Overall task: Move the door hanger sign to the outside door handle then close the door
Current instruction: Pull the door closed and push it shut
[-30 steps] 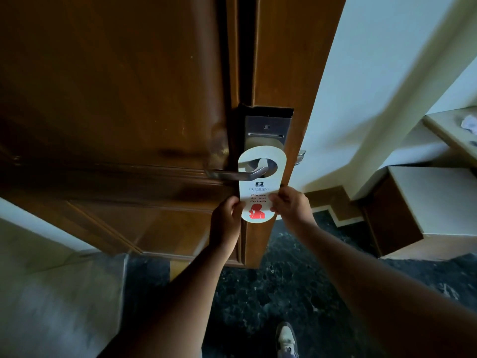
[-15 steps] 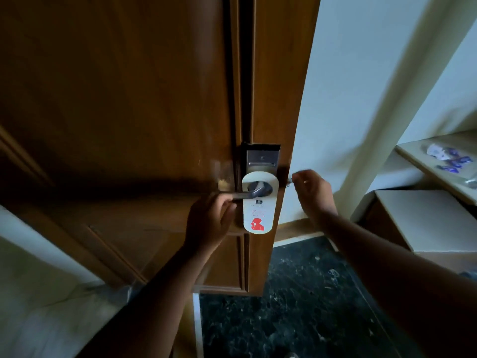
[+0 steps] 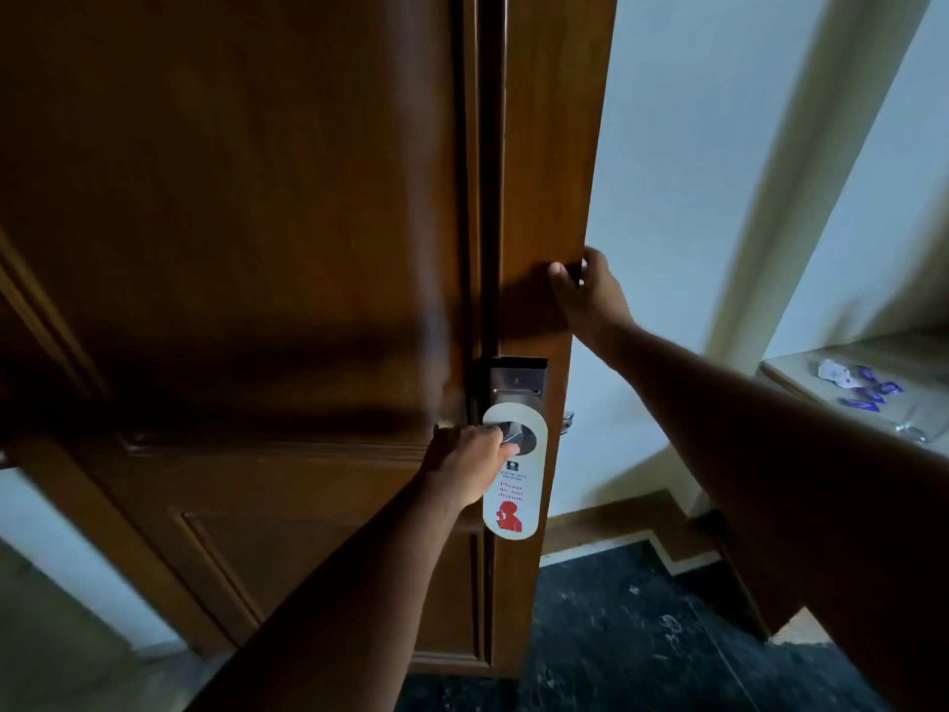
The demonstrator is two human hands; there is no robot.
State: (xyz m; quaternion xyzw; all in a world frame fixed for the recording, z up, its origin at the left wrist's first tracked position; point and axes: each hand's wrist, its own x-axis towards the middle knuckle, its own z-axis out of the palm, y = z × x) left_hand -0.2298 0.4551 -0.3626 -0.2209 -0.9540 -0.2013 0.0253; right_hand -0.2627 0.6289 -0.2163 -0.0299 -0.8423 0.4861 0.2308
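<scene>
Here, starting at the left, the broad brown panel (image 3: 231,249) is filling most of the view, and a dark vertical gap is running between it and the door (image 3: 544,172), which is standing partly open, seen nearly edge-on. The left hand (image 3: 464,467) is wrapping closed around the lever handle (image 3: 513,439), probably so it can steer the door and work the latch when closing comes. The sign (image 3: 511,488) is hanging from that same handle by its round hole, just beside the left knuckles, its printed face with red wording and a red figure turning toward the camera; it is lying flat against the door below the metal lock plate (image 3: 516,382). Whether this is the outside handle I cannot say for sure, though the hanging step is looking done and closing is what remains.

Further right, the right hand (image 3: 588,295) is curling over the door's free edge above the lock, thumb on the near face and fingers tucked behind, likely to steady or swing it. That is a risk: those fingers are sitting on an edge that could meet the frame, so they should be coming off before the door shuts.

Beyond the edge, pale wall (image 3: 683,197) and dark floor (image 3: 642,634) are leaving open room. At far right a shelf (image 3: 801,372) with small blue packets is standing well apart.
</scene>
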